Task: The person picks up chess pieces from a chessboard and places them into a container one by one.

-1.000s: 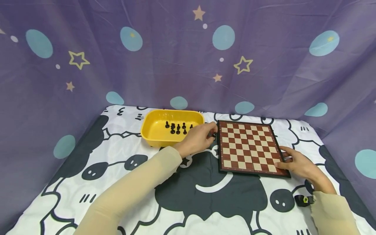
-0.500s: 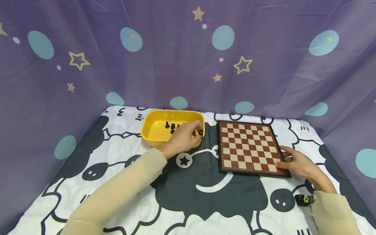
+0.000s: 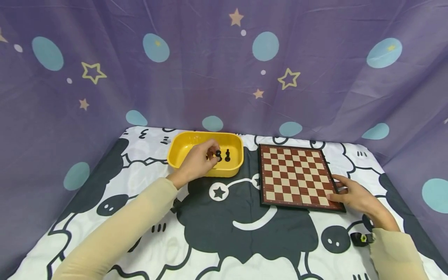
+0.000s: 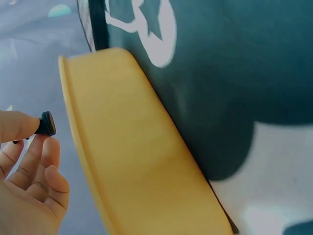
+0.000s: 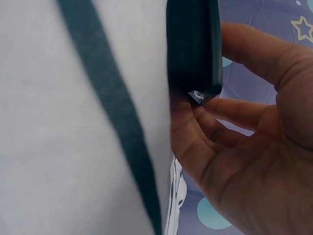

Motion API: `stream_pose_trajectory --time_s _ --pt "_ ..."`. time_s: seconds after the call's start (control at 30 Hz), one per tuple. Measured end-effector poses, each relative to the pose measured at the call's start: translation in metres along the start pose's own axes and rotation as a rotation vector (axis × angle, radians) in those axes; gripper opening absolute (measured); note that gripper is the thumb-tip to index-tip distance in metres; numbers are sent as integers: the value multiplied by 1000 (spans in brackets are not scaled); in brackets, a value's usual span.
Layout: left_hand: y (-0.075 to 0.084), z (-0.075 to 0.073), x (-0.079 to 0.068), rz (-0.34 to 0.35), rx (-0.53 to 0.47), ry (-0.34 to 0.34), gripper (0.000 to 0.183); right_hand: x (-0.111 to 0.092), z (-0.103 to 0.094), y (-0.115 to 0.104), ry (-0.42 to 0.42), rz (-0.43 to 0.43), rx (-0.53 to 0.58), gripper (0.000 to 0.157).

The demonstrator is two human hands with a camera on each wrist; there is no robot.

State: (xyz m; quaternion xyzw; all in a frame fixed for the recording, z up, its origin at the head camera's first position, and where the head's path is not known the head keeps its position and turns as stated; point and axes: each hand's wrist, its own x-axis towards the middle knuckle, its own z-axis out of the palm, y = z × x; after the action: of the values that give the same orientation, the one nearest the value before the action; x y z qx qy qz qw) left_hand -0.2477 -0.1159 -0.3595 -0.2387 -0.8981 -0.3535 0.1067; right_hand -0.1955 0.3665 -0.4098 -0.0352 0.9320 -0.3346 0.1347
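Note:
Over the yellow plastic basin [image 3: 229, 171], my left hand [image 3: 194, 163] pinches a black chess piece [image 4: 46, 124] between thumb and fingers. In the left wrist view the piece's round base faces outward, beside the basin's rim. Another black chess piece [image 3: 228, 155] stands in the basin, to the right of the held one; my left hand hides part of the basin's inside. My right hand [image 3: 357, 197] grips the right edge of the brown and cream chessboard [image 3: 294, 177], thumb on top and fingers at the side and underneath. No pieces stand on the board.
A sheep-patterned black and white cloth [image 3: 259, 241] covers the table. The purple curtain [image 3: 217, 89] hangs right behind it. A small black wrist-worn device [image 3: 359, 239] shows by the right sleeve.
My left hand has moved left from the chessboard's left edge, across the basin's right rim, to the basin's middle, carrying the black chess piece. The right hand stays at the board.

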Motion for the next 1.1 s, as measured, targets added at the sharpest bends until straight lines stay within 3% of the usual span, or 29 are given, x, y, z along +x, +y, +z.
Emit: stream_pose_trajectory --time_s 0.37,0.53,0.77,1.1 --pt "-30 -19 -12 -80 82 -3 22 -2 0 1 -10 14 -3 94" --pt "-47 -26 -17 -140 48 28 22 -1 0 0 -12 17 -9 95" --pt "-69 -29 -13 -162 64 42 21 -1 1 -1 -21 29 -8 96" --pt "-86 -30 11 -155 102 -147 21 -1 0 -3 -16 18 1 95"
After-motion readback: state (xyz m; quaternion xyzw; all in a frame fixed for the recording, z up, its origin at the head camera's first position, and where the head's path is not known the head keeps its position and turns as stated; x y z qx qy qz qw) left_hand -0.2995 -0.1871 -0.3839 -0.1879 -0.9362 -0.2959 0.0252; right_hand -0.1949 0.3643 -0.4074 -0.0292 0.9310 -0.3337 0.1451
